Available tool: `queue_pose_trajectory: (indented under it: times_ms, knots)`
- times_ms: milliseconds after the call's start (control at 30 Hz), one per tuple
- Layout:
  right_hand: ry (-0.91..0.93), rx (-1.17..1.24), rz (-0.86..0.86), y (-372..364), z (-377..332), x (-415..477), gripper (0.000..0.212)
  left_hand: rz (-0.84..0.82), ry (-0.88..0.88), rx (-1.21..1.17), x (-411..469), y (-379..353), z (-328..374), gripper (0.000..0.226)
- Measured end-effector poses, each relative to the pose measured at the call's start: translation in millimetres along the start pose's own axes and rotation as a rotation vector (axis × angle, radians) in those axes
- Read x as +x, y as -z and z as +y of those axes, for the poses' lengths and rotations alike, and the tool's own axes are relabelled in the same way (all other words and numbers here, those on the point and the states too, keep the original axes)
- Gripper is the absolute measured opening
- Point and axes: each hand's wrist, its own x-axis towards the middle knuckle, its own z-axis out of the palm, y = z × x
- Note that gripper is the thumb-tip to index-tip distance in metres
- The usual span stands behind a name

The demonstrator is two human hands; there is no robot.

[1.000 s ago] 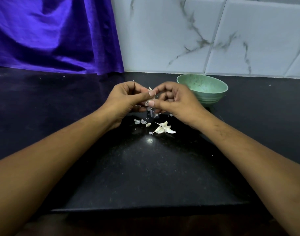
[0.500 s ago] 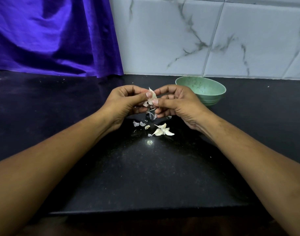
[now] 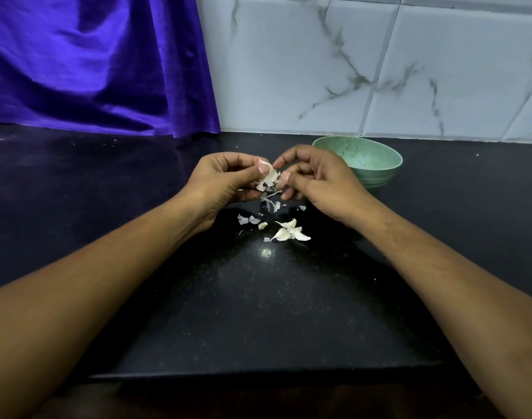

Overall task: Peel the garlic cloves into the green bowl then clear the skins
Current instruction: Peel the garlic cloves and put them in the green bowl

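My left hand (image 3: 225, 182) and my right hand (image 3: 316, 179) meet above the black counter, both pinching one garlic clove (image 3: 269, 176) whose papery skin is flaring open between my thumbs. Right below my hands, a cluster of garlic cloves (image 3: 289, 232) lies on the counter. Torn skin flakes (image 3: 248, 219) are scattered beside them. The green bowl (image 3: 376, 164) stands just behind my right hand, near the wall; I cannot see anything inside it.
A purple cloth (image 3: 92, 62) hangs at the back left down to the black counter (image 3: 258, 313). White marble tiles (image 3: 379, 65) form the back wall. The counter's front edge runs across the bottom of the view.
The skin on the held clove has opened wider and more of it shows between my fingers. My hands have shifted slightly; the bowl and loose cloves stay put.
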Motion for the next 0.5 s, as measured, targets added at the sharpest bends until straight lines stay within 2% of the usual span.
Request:
queue_pose_trajectory:
  times_ms: [67, 267, 500]
  knots:
    - [0.004, 0.006, -0.008, -1.8, -0.1, -1.8, 0.016, 0.012, -0.005, 0.025, -0.4, 1.0, 0.6, 0.016]
    - [-0.039, 0.198, 0.003, -4.9, -3.8, -7.3, 0.031, -0.051, 0.011, -0.034, -6.1, -4.1, 3.4, 0.036]
    - [-0.126, 0.433, -0.031, -0.6, -10.1, -9.7, 0.02, -0.101, -0.016, -0.085, -7.0, -3.0, 6.7, 0.024]
